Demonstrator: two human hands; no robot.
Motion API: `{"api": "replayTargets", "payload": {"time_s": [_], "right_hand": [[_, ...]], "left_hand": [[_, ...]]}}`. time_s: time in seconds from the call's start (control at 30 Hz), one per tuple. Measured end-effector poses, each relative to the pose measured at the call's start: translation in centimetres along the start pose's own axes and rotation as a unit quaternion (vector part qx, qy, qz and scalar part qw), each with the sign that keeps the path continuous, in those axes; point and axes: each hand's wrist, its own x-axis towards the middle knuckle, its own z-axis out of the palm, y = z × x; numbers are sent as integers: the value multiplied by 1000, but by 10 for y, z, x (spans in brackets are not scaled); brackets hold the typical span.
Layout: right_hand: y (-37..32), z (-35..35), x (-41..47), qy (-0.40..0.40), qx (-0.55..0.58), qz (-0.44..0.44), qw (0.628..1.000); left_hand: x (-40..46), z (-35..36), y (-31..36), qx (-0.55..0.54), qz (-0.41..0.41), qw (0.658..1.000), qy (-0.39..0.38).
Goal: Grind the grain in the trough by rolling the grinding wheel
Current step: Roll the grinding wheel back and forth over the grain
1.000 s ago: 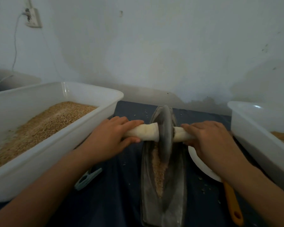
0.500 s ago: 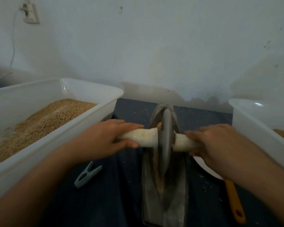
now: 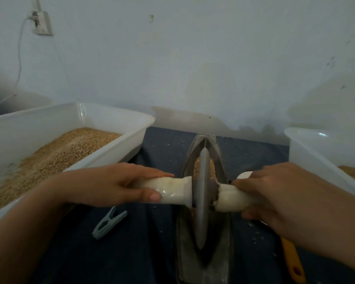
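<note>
Head view recorded a pale, scuffed plaster wall (image 3: 193, 68) behind a worktop (image 3: 131, 253) covered in dark blue cloth. At the left stood a large translucent white plastic tub (image 3: 115, 119), rectangular with rounded corners, holding a granular bed of tan grain (image 3: 55, 156). A second white tub (image 3: 307, 144) of like make stood at the right edge, with a little tan material visible inside.

Between the tubs lay the trough (image 3: 205, 263), a long boat-shaped vessel of dull grey metal, pointed at its far end. Coarse tan grain in the trough (image 3: 197, 167) showed at the far end, beyond the wheel. The grinding wheel (image 3: 202, 201), a thin grey metal disc, stood upright on edge in the channel, at mid-length. Its axle handle (image 3: 172, 191) was wrapped in glossy, wrinkled cream tape.

Left hand (image 3: 111, 185) gripped the left handle, thumb underneath. Right hand (image 3: 275, 193) gripped the right handle, fingers curled over.

A grey-green plastic clothes peg (image 3: 109, 222) lay on the cloth left of the trough. An orange handle (image 3: 291, 261) protruded beneath the right forearm. Stray grains (image 3: 180, 143) dotted the cloth. No legible writing or labels were seen.
</note>
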Motion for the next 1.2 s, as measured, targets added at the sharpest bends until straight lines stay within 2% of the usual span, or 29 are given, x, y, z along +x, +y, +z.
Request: {"api": "replayTargets", "payload": {"time_s": [0.07, 0.13, 0.23, 0.37, 0.43, 0.57, 0.67, 0.73, 0.8, 0.9, 0.97, 1.07, 1.2], "right_hand": [[0, 0, -2, 6, 8, 2, 1000], [4, 8, 3, 30, 21, 22, 999], [13, 29, 23, 68, 7, 64, 996], [23, 48, 37, 103, -12, 117, 988], [22, 47, 36, 97, -9, 110, 989], [13, 27, 23, 48, -19, 44, 998], [9, 12, 6, 14, -9, 10, 1000], [8, 10, 1, 9, -1, 6, 1000], [11, 16, 3, 17, 5, 20, 1000], [23, 33, 19, 47, 43, 77, 995], [28, 42, 30, 78, 40, 104, 991], [28, 49, 35, 105, 4, 108, 989], [21, 35, 26, 58, -14, 59, 997]], "left_hand": [[-3, -2, -1, 1, -12, 1000, -23], [0, 2, 0, 13, -34, 999, -12], [19, 14, -3, 73, -62, 992, 81], [37, 25, -10, 148, -67, 966, 200], [35, 22, -10, 145, -50, 970, 190], [15, 8, -3, 56, -20, 995, 86], [0, 0, 3, 36, 1, 999, 25], [-1, 0, 5, 72, 6, 997, 41], [7, 7, 5, 140, 21, 984, 113], [27, 23, -3, 254, 33, 936, 241], [37, 30, -10, 294, 11, 913, 281], [43, 30, -15, 273, 3, 921, 278], [28, 20, -12, 155, 24, 967, 203]]}}
